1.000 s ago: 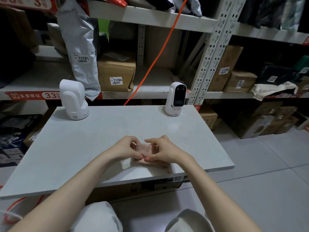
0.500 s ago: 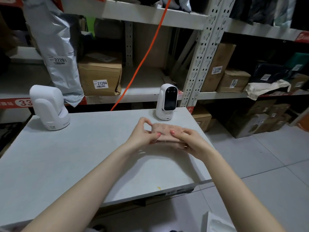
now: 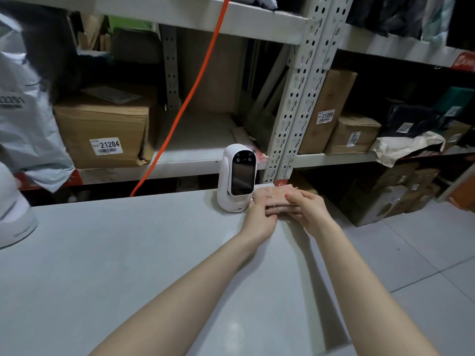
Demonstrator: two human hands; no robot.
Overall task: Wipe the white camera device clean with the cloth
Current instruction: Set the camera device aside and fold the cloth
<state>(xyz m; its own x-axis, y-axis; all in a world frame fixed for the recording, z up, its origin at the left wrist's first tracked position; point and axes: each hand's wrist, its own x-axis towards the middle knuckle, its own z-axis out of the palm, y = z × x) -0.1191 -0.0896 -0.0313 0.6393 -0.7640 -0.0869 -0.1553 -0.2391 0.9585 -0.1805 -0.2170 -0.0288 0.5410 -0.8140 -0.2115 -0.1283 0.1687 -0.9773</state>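
A white camera device [image 3: 235, 179] with a black screen face stands upright near the far right corner of the grey table [image 3: 128, 253]. Just to its right I hold a folded pink cloth [image 3: 270, 196] between both hands. My left hand [image 3: 259, 219] grips the cloth's near left edge, close to the device's base. My right hand [image 3: 307, 209] lies over the cloth's right side with its fingers curled on it. The cloth's left end almost touches the device.
A second white camera device [image 3: 12, 214] stands at the table's far left edge, partly cut off. Metal shelving [image 3: 295, 98] with cardboard boxes [image 3: 102, 129] and a grey parcel bag [image 3: 23, 129] rises behind the table. An orange cable [image 3: 185, 106] runs down diagonally. Tiled floor [image 3: 411, 253] lies to the right.
Both hands carried the cloth from the table's near edge forward and right, up beside the camera device. The view has moved closer and to the right.
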